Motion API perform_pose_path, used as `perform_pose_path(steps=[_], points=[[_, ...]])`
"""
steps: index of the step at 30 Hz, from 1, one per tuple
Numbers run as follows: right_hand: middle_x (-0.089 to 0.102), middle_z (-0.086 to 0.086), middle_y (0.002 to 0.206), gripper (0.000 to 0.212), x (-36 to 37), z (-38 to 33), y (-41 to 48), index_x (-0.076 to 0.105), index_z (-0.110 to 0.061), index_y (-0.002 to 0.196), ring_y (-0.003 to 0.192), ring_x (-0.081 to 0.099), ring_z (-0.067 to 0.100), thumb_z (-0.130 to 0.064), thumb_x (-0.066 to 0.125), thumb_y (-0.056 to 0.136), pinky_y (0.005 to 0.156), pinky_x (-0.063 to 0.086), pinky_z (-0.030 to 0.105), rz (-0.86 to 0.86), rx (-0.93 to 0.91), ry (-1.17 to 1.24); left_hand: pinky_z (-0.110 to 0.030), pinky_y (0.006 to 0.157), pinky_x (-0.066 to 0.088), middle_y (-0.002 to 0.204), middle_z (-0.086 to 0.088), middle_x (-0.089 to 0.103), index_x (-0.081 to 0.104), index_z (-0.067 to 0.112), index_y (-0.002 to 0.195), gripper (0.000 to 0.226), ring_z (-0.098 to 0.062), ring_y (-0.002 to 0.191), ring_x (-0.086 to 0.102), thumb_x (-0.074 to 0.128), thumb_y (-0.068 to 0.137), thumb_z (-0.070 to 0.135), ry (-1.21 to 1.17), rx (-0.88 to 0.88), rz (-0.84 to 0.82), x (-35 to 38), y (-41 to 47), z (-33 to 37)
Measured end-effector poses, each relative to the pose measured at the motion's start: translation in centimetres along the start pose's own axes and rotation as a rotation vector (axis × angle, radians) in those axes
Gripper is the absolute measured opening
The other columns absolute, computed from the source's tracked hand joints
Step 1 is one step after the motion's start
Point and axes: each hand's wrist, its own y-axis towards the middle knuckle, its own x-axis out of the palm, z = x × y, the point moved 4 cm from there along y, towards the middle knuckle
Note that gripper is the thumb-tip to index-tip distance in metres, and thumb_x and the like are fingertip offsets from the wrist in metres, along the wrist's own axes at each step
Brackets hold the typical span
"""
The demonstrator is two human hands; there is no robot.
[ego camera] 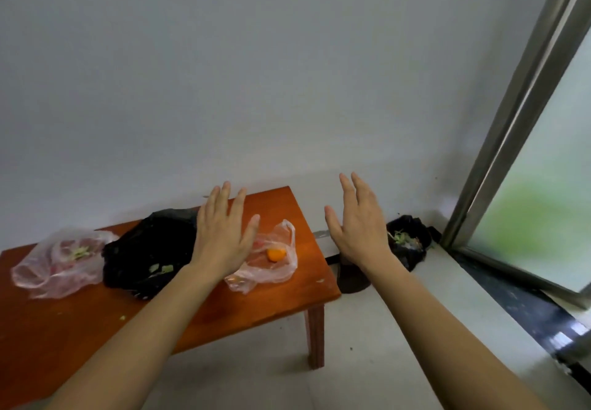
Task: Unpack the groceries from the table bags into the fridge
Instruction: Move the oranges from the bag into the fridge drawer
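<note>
Both forearms are stretched forward, the left hand (220, 240) and right hand (359, 227) held flat, each grip spread and empty, probably readied to reach. Beneath the left, on the bench (281, 285), a clear bag (275, 265) with an orange fruit (276, 254) is seen beside a black bag (144, 249); no fridge is shown
</note>
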Motion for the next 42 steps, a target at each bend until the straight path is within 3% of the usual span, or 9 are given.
perform_pose_path(steps=[6, 13, 18, 22, 26, 28, 32, 37, 42], points=[[0.034, 0.011, 0.156, 0.062, 7.5, -2.2, 5.6, 0.03, -0.015, 0.154, 0.142, 0.035, 0.027, -0.037, 0.05, 0.1, 0.108, 0.043, 0.045, -0.158, -0.032, 0.052, -0.048, 0.123, 0.012, 0.165, -0.009, 0.012, 0.025, 0.019, 0.156, 0.063, -0.026, 0.153, 0.005, 0.03, 0.103, 0.052, -0.057, -0.013, -0.101, 4.5, 6.1, -5.6], [0.057, 0.005, 0.135, 0.044, 16.0, -4.8, 8.5, 0.05, -0.019, 0.141, 0.118, 0.057, 0.025, -0.027, 0.051, 0.098, 0.085, 0.052, 0.037, -0.283, 0.027, 0.046, -0.035, 0.114, 0.033, 0.149, -0.005, 0.044, 0.045, 0.015, 0.144, 0.047, -0.02, 0.138, 0.039, 0.041, 0.104, 0.038, -0.243, 0.171, -0.308, 11.9, 12.6, -9.4], [0.066, 0.005, 0.124, 0.035, 23.2, -5.4, 6.9, 0.062, -0.018, 0.129, 0.111, 0.063, 0.024, -0.024, 0.05, 0.097, 0.091, 0.052, 0.041, -0.495, 0.139, 0.091, -0.036, 0.09, 0.049, 0.119, -0.001, 0.061, 0.06, 0.018, 0.124, 0.031, -0.021, 0.11, 0.058, 0.045, 0.102, 0.035, -0.335, 0.28, -0.616, 19.4, 12.5, -11.5], [0.069, 0.009, 0.11, 0.029, 28.0, -5.8, 4.4, 0.067, -0.01, 0.118, 0.097, 0.065, 0.028, -0.012, 0.048, 0.097, 0.084, 0.052, 0.039, -0.72, 0.191, 0.099, -0.037, 0.059, 0.041, 0.075, 0.0, 0.055, 0.059, 0.012, 0.095, 0.02, -0.027, 0.072, 0.056, 0.043, 0.101, 0.024, -0.324, 0.249, -0.798, 23.8, 11.0, -13.5], [0.059, 0.001, 0.08, 0.016, 33.0, -5.4, 2.7, 0.06, -0.012, 0.095, 0.083, 0.058, 0.023, -0.003, 0.047, 0.094, 0.064, 0.04, 0.024, -0.995, 0.226, 0.045, -0.037, 0.063, 0.037, 0.092, -0.015, 0.059, 0.052, 0.008, 0.098, 0.014, -0.036, 0.085, 0.058, 0.043, 0.099, 0.018, -0.206, 0.152, -0.983, 27.5, 9.2, -16.1], [0.063, 0.003, 0.106, 0.025, 34.8, -4.5, 2.6, 0.059, -0.013, 0.119, 0.101, 0.059, 0.023, -0.011, 0.045, 0.098, 0.079, 0.044, 0.023, -1.048, 0.313, 0.05, -0.037, 0.071, 0.043, 0.112, -0.018, 0.059, 0.05, 0.009, 0.101, 0.01, -0.037, 0.099, 0.059, 0.045, 0.098, 0.018, -0.174, 0.074, -1.007, 28.8, 8.8, -17.0], [0.028, 0.014, 0.156, 0.072, 36.7, -2.7, 3.9, 0.022, -0.018, 0.154, 0.137, 0.041, 0.035, -0.026, 0.058, 0.092, 0.111, 0.038, 0.045, -1.017, 0.318, -0.09, -0.04, 0.089, 0.05, 0.139, -0.012, 0.045, 0.04, 0.013, 0.144, 0.048, -0.033, 0.118, 0.054, 0.049, 0.099, 0.026, -0.106, -0.073, -0.983, 29.9, 8.9, -17.1], [0.03, 0.011, 0.157, 0.077, 39.6, -0.7, 5.9, 0.021, -0.023, 0.153, 0.141, 0.038, 0.033, -0.04, 0.061, 0.09, 0.115, 0.028, 0.048, -1.115, 0.243, -0.165, -0.041, 0.104, 0.042, 0.157, -0.01, 0.019, 0.02, 0.017, 0.154, 0.074, -0.034, 0.137, 0.033, 0.058, 0.095, 0.039, 0.089, -0.104, -1.141, 31.9, 9.0, -17.2], [0.039, 0.012, 0.149, 0.079, 42.0, 0.3, 6.1, 0.027, -0.022, 0.147, 0.137, 0.042, 0.033, -0.044, 0.07, 0.085, 0.111, 0.037, 0.046, -1.074, 0.275, -0.074, -0.044, 0.108, 0.038, 0.157, -0.013, 0.018, 0.016, 0.019, 0.155, 0.081, -0.037, 0.139, 0.027, 0.063, 0.091, 0.035, 0.083, -0.157, -1.167, 33.6, 8.2, -17.5]])
